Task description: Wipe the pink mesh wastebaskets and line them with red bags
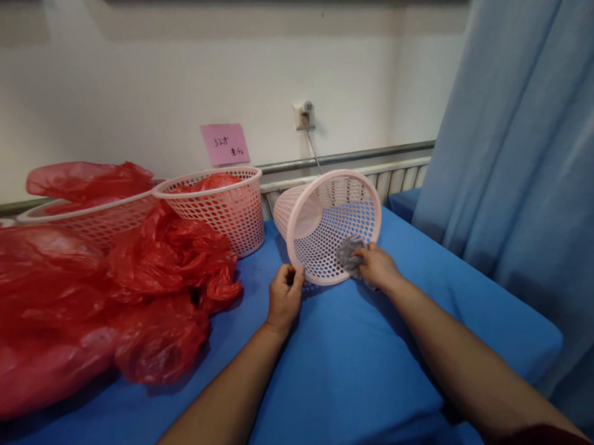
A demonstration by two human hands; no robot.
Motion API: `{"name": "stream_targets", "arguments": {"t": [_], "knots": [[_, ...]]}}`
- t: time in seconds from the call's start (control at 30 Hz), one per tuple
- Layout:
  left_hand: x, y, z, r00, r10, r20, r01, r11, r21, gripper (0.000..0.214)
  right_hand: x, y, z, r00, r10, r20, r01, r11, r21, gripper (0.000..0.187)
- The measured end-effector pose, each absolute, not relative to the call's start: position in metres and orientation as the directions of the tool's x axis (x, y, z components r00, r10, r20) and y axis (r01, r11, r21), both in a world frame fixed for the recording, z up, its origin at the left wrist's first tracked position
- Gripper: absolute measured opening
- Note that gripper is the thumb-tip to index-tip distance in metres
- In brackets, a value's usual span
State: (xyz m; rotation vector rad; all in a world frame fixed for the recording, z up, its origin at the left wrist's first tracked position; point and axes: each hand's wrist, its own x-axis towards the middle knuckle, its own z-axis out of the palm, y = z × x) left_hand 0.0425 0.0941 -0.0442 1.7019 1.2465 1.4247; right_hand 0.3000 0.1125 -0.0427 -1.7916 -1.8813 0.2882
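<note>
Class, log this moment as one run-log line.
left hand: grips tipped pink basket by rim | right hand: holds crumpled grey cloth inside basket's mouth | nearby: red plastic bags, upright pink basket

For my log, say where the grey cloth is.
In the head view, right of centre: the grey cloth is in the right hand, at the lower-right rim of the tipped pink basket.
</note>
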Motion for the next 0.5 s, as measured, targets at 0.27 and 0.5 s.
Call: {"name": "stream_targets", "arguments": {"t": [0.27, 0.5], "knots": [[0.043, 0.103, -0.058, 0.166, 0.949, 0.267, 0.341, -0.309, 0.888, 0.035, 0.279, 0.111, -0.054, -0.320, 0.920, 0.225, 0.700, 0.389, -0.599, 0.044], [0.035, 0.102, -0.039, -0.034, 0.916, 0.401, 0.390, -0.357, 0.849, 0.037, 0.325, 0.116, -0.030, 0.232, 0.876, 0.422, 0.902, -0.032, -0.430, 0.043]]}}
